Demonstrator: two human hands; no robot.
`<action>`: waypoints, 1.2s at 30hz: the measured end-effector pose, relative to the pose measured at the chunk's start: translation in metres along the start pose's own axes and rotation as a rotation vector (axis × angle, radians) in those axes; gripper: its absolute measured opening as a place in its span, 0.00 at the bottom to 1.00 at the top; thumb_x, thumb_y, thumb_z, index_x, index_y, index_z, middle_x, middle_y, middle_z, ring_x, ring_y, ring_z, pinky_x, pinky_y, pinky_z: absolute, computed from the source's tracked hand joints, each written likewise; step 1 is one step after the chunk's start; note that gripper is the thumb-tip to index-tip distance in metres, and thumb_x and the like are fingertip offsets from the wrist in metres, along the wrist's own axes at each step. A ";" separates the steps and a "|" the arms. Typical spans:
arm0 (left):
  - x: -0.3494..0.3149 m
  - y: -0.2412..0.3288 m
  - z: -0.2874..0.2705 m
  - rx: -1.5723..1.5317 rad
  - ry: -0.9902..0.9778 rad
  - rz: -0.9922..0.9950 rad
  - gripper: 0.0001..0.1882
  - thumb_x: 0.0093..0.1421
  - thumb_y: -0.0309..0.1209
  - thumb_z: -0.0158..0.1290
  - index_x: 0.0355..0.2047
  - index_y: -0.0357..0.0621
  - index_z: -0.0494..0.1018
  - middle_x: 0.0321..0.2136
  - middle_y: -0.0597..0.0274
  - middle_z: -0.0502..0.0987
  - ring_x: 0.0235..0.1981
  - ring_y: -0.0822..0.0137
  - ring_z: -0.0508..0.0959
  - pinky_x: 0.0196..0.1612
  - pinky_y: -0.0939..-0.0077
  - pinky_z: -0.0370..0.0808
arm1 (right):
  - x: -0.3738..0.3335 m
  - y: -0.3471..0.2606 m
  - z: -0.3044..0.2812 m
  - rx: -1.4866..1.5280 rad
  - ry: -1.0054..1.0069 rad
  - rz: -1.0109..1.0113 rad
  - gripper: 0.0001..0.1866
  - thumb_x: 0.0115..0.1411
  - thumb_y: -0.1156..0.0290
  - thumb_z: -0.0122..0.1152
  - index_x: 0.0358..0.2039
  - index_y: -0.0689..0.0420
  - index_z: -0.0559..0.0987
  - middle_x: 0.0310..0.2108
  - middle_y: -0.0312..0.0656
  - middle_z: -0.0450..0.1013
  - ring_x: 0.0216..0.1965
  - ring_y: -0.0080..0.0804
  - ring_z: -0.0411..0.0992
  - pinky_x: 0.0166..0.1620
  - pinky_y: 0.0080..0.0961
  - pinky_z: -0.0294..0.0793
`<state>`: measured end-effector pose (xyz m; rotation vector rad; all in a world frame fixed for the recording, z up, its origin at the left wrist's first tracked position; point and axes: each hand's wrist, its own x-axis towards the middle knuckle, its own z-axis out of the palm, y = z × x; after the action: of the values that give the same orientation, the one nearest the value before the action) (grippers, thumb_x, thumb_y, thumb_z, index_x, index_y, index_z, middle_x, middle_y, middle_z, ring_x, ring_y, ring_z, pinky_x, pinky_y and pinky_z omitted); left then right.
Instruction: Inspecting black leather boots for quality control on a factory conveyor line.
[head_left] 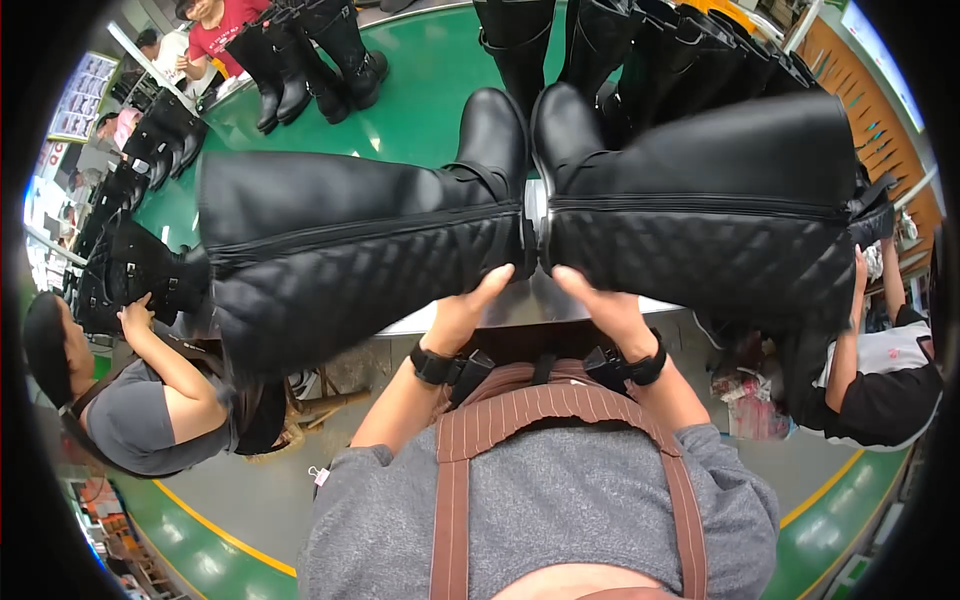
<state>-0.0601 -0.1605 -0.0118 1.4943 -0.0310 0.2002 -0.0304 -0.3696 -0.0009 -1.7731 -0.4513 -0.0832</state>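
My left hand (466,308) is closed on the heel end of a tall black boot (330,195), its thumb near the sole. Closed the same way, my right hand (606,304) holds the matching boot (720,165). The boots lie on their sides in the air, soles facing each other with a narrow gap between. Their shafts point outward left and right. Each shows a long zipper, a smooth panel, a quilted panel and an ankle strap. Most of my fingers are hidden behind the boots.
Beyond is a green work surface (420,75) with a metal edge (540,300). Black boots (310,60) stand at the far left, and several more (680,75) at the far right. People work close by on the left (150,410) and right (880,375).
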 end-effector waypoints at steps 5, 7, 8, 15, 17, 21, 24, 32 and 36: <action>0.000 -0.006 -0.004 0.056 -0.026 -0.158 0.18 0.60 0.30 0.57 0.49 0.37 0.72 0.45 0.60 0.75 0.41 0.70 0.75 0.47 0.76 0.71 | 0.013 -0.006 0.005 0.051 0.032 -0.145 0.44 0.55 0.66 0.63 0.68 0.55 0.50 0.59 0.43 0.64 0.59 0.34 0.63 0.57 0.31 0.66; -0.001 -0.015 -0.015 0.023 -0.074 -0.123 0.20 0.59 0.30 0.56 0.51 0.37 0.69 0.48 0.58 0.73 0.45 0.68 0.73 0.49 0.74 0.70 | 0.031 0.006 0.005 0.229 0.109 0.058 0.37 0.59 0.65 0.60 0.65 0.58 0.56 0.56 0.43 0.66 0.57 0.32 0.65 0.56 0.29 0.67; -0.002 -0.021 -0.020 0.020 -0.105 -0.109 0.22 0.59 0.30 0.56 0.53 0.38 0.68 0.50 0.57 0.72 0.46 0.67 0.72 0.51 0.73 0.69 | 0.040 0.013 0.004 0.414 0.178 0.242 0.30 0.63 0.64 0.57 0.62 0.60 0.61 0.54 0.42 0.68 0.55 0.30 0.67 0.55 0.26 0.69; -0.005 -0.036 -0.040 0.606 -0.413 0.221 0.32 0.57 0.28 0.53 0.62 0.39 0.59 0.60 0.52 0.64 0.58 0.60 0.67 0.60 0.69 0.63 | 0.050 0.054 -0.003 1.469 -0.455 0.407 0.22 0.68 0.54 0.47 0.53 0.56 0.72 0.53 0.39 0.70 0.52 0.28 0.69 0.52 0.32 0.72; -0.001 -0.022 -0.034 0.332 -0.273 0.242 0.32 0.61 0.33 0.50 0.64 0.40 0.56 0.61 0.51 0.62 0.59 0.57 0.66 0.60 0.65 0.63 | 0.043 0.054 -0.007 1.500 -0.415 0.433 0.23 0.68 0.53 0.45 0.54 0.56 0.71 0.54 0.40 0.70 0.53 0.30 0.69 0.53 0.33 0.71; 0.016 0.008 -0.006 -0.202 0.016 -0.033 0.29 0.69 0.44 0.43 0.65 0.42 0.54 0.59 0.54 0.64 0.57 0.61 0.68 0.58 0.63 0.66 | 0.025 0.045 -0.010 1.495 -0.322 0.438 0.26 0.68 0.51 0.42 0.55 0.57 0.70 0.54 0.42 0.69 0.53 0.33 0.69 0.56 0.36 0.70; 0.015 0.010 0.009 -0.487 0.039 -0.259 0.27 0.70 0.45 0.40 0.63 0.41 0.58 0.57 0.56 0.67 0.55 0.65 0.70 0.57 0.66 0.69 | 0.016 0.038 -0.010 1.511 -0.290 0.433 0.28 0.69 0.49 0.39 0.57 0.58 0.69 0.55 0.44 0.69 0.54 0.36 0.69 0.57 0.38 0.68; 0.005 -0.005 -0.026 -1.109 -0.333 -0.402 0.27 0.71 0.46 0.32 0.61 0.39 0.60 0.55 0.53 0.70 0.56 0.57 0.71 0.61 0.60 0.66 | 0.011 0.023 -0.007 1.568 -0.485 0.334 0.33 0.69 0.45 0.32 0.61 0.58 0.65 0.59 0.49 0.65 0.59 0.42 0.66 0.63 0.45 0.62; -0.003 0.005 -0.034 -1.100 -0.229 -0.333 0.29 0.70 0.48 0.35 0.63 0.41 0.57 0.60 0.53 0.64 0.61 0.57 0.65 0.64 0.57 0.61 | 0.001 0.008 -0.008 1.498 -0.183 0.491 0.31 0.68 0.45 0.38 0.61 0.55 0.65 0.60 0.47 0.65 0.60 0.41 0.65 0.62 0.45 0.63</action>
<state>-0.0677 -0.1270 -0.0095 0.4014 -0.0629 -0.2415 -0.0256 -0.3782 -0.0057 -0.3565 -0.0862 0.6210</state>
